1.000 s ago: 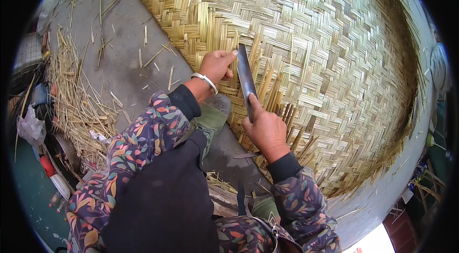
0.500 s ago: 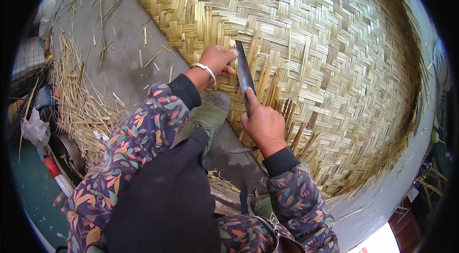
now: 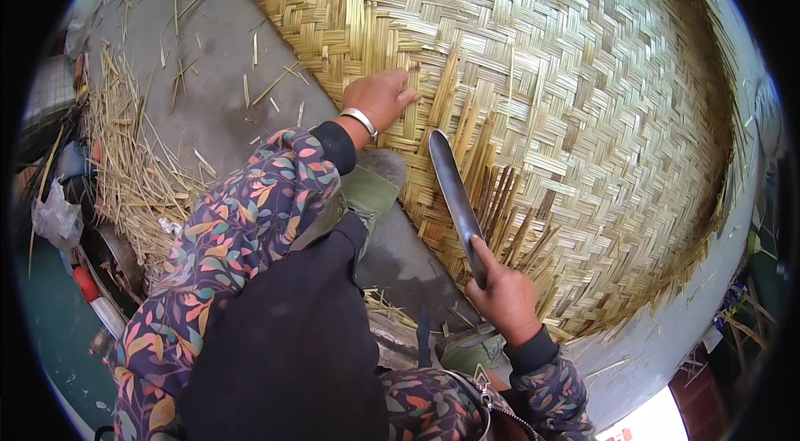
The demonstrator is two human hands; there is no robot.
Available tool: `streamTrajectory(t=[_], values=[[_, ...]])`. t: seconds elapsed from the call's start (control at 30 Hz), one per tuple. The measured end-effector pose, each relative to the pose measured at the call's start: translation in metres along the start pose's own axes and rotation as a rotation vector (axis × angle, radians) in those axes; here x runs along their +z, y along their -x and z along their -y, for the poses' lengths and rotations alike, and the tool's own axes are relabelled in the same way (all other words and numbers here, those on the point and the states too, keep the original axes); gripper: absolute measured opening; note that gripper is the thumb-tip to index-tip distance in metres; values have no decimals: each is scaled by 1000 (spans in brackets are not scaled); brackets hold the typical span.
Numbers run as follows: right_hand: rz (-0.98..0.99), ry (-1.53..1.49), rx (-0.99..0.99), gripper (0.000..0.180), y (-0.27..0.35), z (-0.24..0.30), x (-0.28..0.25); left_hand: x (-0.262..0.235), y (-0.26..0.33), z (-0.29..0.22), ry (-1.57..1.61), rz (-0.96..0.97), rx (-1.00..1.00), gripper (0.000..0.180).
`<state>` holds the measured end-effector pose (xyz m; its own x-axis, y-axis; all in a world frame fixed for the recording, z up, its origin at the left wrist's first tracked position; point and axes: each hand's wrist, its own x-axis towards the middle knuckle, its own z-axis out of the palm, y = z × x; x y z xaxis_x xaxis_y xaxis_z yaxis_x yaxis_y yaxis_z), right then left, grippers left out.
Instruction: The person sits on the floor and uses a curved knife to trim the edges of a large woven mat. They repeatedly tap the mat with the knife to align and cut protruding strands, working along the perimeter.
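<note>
A large round woven bamboo mat [image 3: 583,66] lies on the concrete floor and fills the upper right of the view. My left hand [image 3: 379,97], with a silver bangle at the wrist, presses flat on the mat's near edge. My right hand [image 3: 506,299] is shut on the handle of a long dark knife [image 3: 454,191]. Its blade points up and away, lying along loose upright bamboo strips [image 3: 500,199] at the unfinished rim. My green shoe [image 3: 367,187] rests on the floor beside the mat edge.
Cut bamboo slivers and straw [image 3: 133,166] are heaped on the grey floor [image 3: 217,49] at the left. A white plastic bag [image 3: 54,216] and tools lie at the far left. Pale ground shows past the mat's lower right rim.
My right hand has drawn the knife down and back toward me along the strips. My left hand stays pressed on the mat edge, shifted slightly.
</note>
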<state>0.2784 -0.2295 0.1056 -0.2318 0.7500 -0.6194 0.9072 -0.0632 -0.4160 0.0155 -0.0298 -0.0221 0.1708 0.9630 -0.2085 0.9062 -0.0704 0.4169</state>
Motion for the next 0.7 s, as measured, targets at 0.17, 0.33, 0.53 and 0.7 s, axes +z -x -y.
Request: streamTrajectory(t=[0.17, 0.33, 0.53, 0.7], values=[[-137, -400, 100, 69, -16, -6, -23, 4, -2, -18, 258, -46, -1, 26], [-188, -680, 28, 67, -31, -2, -32, 10, -17, -41, 854, 361, -338, 30], [-43, -732, 108, 66, -38, 5, -33, -2, -16, -35, 992, 535, -418, 26], [115, -716, 86, 65, -43, 13, -30, -3, 1, -23, 959, 410, -471, 22]])
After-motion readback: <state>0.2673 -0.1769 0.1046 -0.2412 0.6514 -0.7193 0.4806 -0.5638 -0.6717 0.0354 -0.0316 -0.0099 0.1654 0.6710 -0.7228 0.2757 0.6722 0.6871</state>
